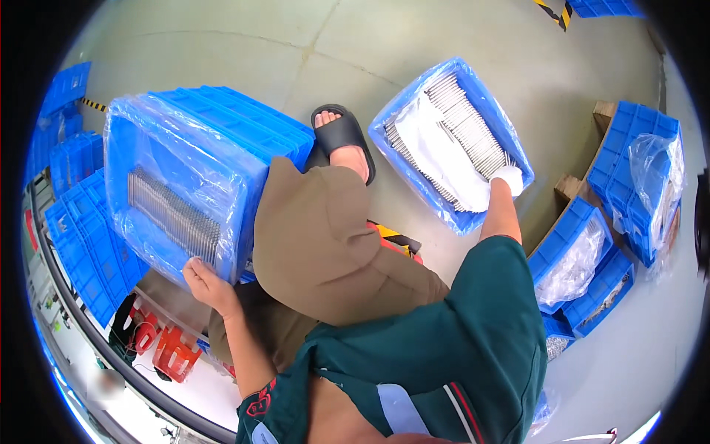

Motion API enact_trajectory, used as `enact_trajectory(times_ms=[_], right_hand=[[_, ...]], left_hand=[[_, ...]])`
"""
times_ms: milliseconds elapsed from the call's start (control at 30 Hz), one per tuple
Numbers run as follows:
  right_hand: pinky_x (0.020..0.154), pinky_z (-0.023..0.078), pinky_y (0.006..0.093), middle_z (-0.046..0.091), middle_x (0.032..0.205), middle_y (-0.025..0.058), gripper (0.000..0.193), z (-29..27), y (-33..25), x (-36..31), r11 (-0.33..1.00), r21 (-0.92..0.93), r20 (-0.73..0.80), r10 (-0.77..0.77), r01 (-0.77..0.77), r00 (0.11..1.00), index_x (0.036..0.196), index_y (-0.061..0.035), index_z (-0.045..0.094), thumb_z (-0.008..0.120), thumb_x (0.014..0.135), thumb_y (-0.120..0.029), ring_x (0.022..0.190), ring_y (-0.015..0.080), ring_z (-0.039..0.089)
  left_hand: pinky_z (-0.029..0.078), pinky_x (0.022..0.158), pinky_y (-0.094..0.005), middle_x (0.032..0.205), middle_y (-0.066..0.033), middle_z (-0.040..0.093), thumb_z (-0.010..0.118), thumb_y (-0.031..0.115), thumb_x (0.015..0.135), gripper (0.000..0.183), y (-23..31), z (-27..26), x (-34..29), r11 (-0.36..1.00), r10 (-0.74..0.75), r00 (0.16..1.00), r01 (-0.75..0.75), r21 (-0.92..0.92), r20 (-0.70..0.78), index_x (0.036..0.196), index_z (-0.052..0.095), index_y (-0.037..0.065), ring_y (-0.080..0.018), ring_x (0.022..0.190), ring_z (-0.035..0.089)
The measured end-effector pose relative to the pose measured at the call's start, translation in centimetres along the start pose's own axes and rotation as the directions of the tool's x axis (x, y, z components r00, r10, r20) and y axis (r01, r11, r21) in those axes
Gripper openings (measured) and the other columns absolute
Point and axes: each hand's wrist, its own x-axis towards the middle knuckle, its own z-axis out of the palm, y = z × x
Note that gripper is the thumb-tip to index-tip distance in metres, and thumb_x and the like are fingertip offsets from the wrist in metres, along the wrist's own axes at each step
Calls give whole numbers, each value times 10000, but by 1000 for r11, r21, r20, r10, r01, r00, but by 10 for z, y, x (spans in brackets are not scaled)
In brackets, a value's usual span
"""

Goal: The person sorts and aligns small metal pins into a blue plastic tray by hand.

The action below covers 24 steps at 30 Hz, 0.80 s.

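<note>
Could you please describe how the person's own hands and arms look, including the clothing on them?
The short sleeves are dark green; the left one carries a red emblem. The forearms are uncovered. The left hand is ungloved, while the right hand appears to wear a white glove.
</note>
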Motion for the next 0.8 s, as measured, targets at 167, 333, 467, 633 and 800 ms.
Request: enact_trajectory(times_ms=[167, 333, 467, 633, 800], right_hand=[[795, 481, 364, 619, 1006, 158, 297, -16, 0, -8, 998, 49, 74, 39, -43, 997, 954, -18, 639, 443, 819, -197, 965, 264, 596], [855, 429, 384, 580, 1047, 214, 399, 24, 21, 17, 980, 191, 211, -101, 61, 972, 1008, 20, 602, 416, 804, -269, 999, 337, 556], [476, 450, 396, 588, 691, 106, 253, 53, 41, 77, 878, 449, 99, -236, 168, 967, 854, -83, 571, 435, 856, -296, 552, 245, 573], [362, 228, 215, 415, 586, -28, 193, -73, -35, -90, 456, 800, 600, -628, -389, 496, 852, -133, 451, 431, 910, -317, 419, 64, 320], [366, 221, 185, 435, 631, -10, 235, -185, -98, -208, 252, 945, 282, -951, -207, 130, 904, -59, 478, 452, 903, -293, 442, 55, 323]], left_hand=[[312, 491, -190, 664, 19, 398, 421, 172, 920, 198, -5, 6, 1, 999, 20, 1000, -19, 34, -18, 804, 479, 23, -45, 562, 362], [345, 509, -226, 663, -11, 440, 432, 181, 914, 207, 1, 4, -2, 998, 21, 999, -19, 66, -24, 822, 498, 8, -77, 570, 399], [406, 611, -321, 691, -108, 507, 437, 198, 911, 231, 3, 18, -4, 990, 89, 995, -84, 114, -34, 859, 504, -17, -207, 627, 473], [413, 630, -359, 755, -158, 555, 432, 228, 912, 251, 4, 15, -2, 985, 161, 976, -150, 85, -149, 882, 513, -8, -282, 668, 514], [409, 577, -357, 690, -121, 534, 429, 236, 913, 242, -2, 14, 2, 985, 141, 982, -152, -79, -123, 864, 513, 15, -263, 598, 499]])
